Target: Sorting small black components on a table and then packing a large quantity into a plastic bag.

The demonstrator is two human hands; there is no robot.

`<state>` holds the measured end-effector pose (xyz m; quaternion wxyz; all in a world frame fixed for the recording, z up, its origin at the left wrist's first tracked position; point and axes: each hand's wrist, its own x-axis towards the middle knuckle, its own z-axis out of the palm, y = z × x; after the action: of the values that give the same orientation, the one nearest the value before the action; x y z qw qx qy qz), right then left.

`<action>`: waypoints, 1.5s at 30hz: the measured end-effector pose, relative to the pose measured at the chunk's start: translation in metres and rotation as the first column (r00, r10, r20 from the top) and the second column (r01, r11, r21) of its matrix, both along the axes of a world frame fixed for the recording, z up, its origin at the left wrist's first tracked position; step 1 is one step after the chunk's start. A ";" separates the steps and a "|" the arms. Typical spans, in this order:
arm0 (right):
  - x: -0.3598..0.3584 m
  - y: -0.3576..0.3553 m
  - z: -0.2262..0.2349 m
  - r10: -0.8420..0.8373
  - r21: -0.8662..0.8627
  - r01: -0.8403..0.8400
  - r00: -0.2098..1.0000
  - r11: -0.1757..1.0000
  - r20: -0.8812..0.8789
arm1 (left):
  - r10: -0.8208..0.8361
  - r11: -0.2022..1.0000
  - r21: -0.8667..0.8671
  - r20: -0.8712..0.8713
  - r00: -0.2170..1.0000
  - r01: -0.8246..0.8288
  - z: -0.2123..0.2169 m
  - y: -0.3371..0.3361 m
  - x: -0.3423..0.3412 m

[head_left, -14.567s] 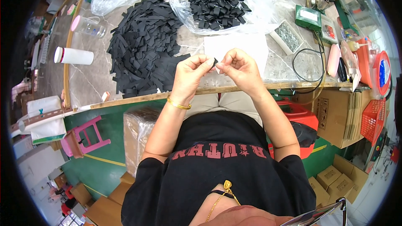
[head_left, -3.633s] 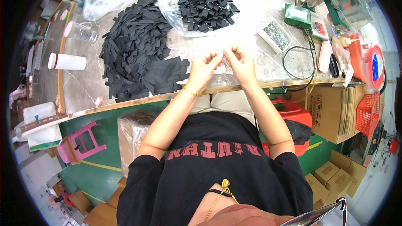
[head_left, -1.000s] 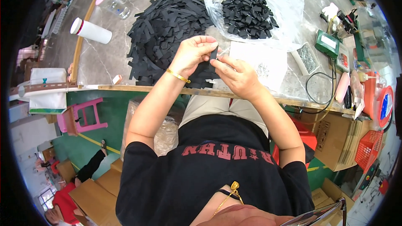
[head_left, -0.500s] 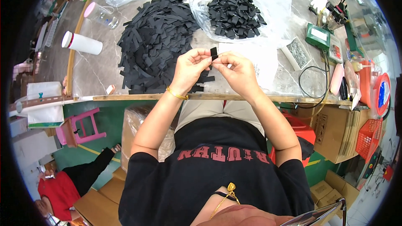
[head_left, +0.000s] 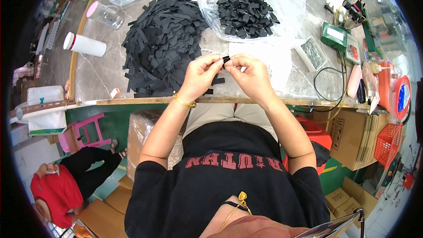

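Above the near edge of the worktop, both hands meet around one small black strip. The left hand pinches it from the left with thumb and forefinger closed on it, and the right hand pinches the other end the same way, so the strip sits between the fingertips of both, lifted clear of the surface.

My worry is the grip: the piece is tiny and held only at the fingertips, so a slip while it is being folded or pressed could drop it. Since the hands hover right over the worktop's edge, it might fall past the wooden rim to the floor rather than back onto the surface. It could also land among the big pile of loose black strips just beyond the left hand and be lost in them, or get mixed up with the separate heap of small black pieces lying on the clear plastic bag farther back. A white sheet lies just behind the right hand.
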<state>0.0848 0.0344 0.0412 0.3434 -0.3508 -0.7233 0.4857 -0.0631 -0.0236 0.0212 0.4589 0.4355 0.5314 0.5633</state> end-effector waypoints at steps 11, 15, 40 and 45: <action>0.004 0.005 0.004 -0.005 -0.100 0.011 0.998 0.995 0.058 | -0.057 0.997 0.041 -0.076 0.995 0.060 -0.005 0.008 -0.002; -0.007 0.004 0.017 0.055 -0.182 -0.038 0.994 0.983 0.090 | -0.030 1.000 -0.011 -0.183 0.983 0.028 0.001 0.001 -0.019; -0.046 -0.019 0.013 0.058 0.131 -0.053 0.998 0.990 -0.037 | 0.249 0.955 0.121 0.175 0.953 -0.272 0.016 -0.037 0.005; -0.052 -0.029 0.016 0.061 0.100 -0.052 0.994 0.994 -0.089 | 0.262 0.942 0.145 0.254 0.931 -0.304 0.016 -0.043 0.001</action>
<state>0.0332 0.0059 0.0574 0.3790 -0.2904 -0.7392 0.4750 -0.0618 -0.0661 0.0367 0.3895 0.3258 0.4783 0.7165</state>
